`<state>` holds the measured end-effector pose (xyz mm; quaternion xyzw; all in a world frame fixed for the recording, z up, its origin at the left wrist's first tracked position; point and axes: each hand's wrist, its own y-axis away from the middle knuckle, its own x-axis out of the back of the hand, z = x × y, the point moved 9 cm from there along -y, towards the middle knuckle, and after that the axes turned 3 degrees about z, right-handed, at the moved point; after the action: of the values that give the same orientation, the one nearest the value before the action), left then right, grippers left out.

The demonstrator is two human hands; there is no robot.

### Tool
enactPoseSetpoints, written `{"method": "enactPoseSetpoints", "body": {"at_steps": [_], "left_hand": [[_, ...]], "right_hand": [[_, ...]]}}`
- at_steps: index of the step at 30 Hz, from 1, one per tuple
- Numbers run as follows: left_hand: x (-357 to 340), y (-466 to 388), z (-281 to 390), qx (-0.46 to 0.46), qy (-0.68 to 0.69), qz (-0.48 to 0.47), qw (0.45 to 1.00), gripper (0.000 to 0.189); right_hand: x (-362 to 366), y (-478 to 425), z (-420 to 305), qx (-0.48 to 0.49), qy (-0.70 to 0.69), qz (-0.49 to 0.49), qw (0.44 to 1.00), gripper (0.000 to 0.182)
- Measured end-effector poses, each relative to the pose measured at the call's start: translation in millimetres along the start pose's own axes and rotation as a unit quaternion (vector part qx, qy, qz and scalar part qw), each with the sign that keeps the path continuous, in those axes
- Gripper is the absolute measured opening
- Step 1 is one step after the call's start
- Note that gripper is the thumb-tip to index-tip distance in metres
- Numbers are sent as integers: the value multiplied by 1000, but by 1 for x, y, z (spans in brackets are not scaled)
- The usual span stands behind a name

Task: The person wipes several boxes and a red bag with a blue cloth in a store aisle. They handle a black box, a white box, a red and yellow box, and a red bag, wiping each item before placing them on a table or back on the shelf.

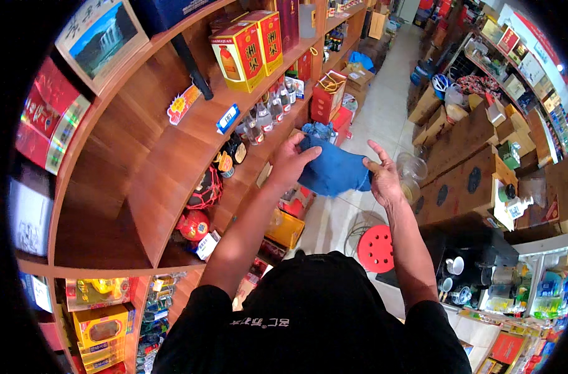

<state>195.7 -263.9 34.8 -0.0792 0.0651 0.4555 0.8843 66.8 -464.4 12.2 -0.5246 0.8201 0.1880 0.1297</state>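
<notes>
A blue cloth (336,169) is stretched between my two hands over the aisle floor. Its left end is pinched in my left hand (291,161), thumb on top. My right hand (384,175) grips the other end between thumb and fingers, with the index finger pointing up. Beyond the cloth, on the floor side, lies crumpled blue plastic (319,131) beside a red gift box (328,96). Clear glass bottles (265,117) stand on the lower shelf to the left of my left hand.
Wooden shelves (167,154) curve along the left, holding red and yellow boxes (239,56). A red round stool (376,248) stands below my right hand. Cardboard boxes (461,173) and clear plastic containers (411,168) line the right side. The tiled aisle (391,89) runs ahead.
</notes>
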Motion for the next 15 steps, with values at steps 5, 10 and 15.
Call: {"method": "enactPoseSetpoints", "body": {"at_steps": [5,10,15], "left_hand": [[34,-50,-24,-67,-138,130,980,51],[4,-67,-1,-84,-323,-37,942,58],[11,-110,16,-110,-495,48,860,30]], "right_hand": [[1,-52,-8,63,169,-58,982,48],[-24,-92,-39,293,548,-109,776,30],[-28,-170,-42,179,425,-307,833,26]]}}
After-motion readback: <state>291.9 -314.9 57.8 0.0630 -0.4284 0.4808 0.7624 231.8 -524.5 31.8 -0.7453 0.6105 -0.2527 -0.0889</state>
